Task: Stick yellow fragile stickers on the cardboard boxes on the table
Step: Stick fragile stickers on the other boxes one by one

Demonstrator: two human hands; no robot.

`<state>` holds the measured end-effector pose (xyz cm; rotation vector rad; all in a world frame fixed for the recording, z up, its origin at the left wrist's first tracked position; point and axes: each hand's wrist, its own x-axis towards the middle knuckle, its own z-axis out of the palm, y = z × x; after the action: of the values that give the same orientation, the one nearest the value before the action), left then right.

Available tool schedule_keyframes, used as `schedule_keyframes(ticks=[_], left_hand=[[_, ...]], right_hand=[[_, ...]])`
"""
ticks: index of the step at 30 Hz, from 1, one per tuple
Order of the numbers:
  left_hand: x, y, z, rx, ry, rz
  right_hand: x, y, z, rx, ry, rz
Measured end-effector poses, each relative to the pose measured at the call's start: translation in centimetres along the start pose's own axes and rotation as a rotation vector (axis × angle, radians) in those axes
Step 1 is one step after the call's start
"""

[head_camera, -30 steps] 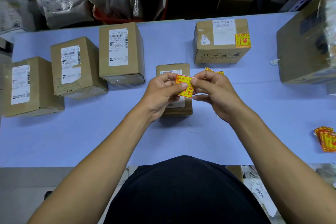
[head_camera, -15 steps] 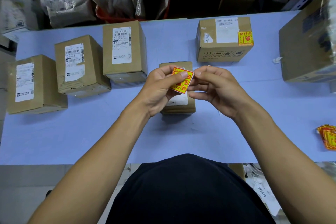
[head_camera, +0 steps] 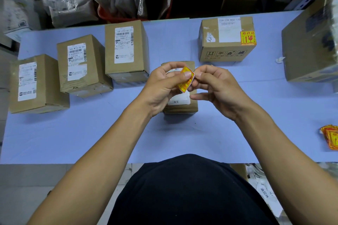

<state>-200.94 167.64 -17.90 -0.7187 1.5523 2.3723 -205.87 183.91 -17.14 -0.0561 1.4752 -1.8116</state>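
Right now my left hand [head_camera: 161,87] pinches a yellow fragile sticker [head_camera: 186,80] between thumb and fingers, held above the small cardboard box [head_camera: 180,105] in front of me on the blue table [head_camera: 91,133]. My right hand [head_camera: 217,89] pinches the sticker's right edge with curled fingertips. Farther back sits a box [head_camera: 226,40] already bearing a yellow sticker; three unstickered boxes [head_camera: 80,65] stand to the left. More stickers [head_camera: 331,137] lie at the table's right edge.

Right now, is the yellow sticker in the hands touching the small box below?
Cannot tell. In the head view the yellow sticker overlaps the small box, but looking straight down shows neither contact nor gap.
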Motion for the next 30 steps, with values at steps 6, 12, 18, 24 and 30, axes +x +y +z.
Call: schedule_keyframes(ticks=[6,12,18,24,30], left_hand=[[-0.1,-1.0,0.8,0.293,0.201,0.220],[-0.5,-1.5,1.5,0.246,0.166,0.189],[0.5,-2.0,2.1,0.283,0.230,0.168],[1.7,-2.6,2.0,0.147,0.356,0.099],[2.1,-3.1,0.8,0.087,0.414,0.042]], right_hand=[[0.5,1.0,0.8,-0.230,0.178,-0.147],[1.2,1.7,0.7,-0.281,0.245,-0.170],[1.5,2.1,-0.1,-0.309,0.255,-0.150],[2.5,4.3,-3.4,-0.332,0.489,-0.010],[2.4,8.4,-7.3,-0.478,0.637,0.242]])
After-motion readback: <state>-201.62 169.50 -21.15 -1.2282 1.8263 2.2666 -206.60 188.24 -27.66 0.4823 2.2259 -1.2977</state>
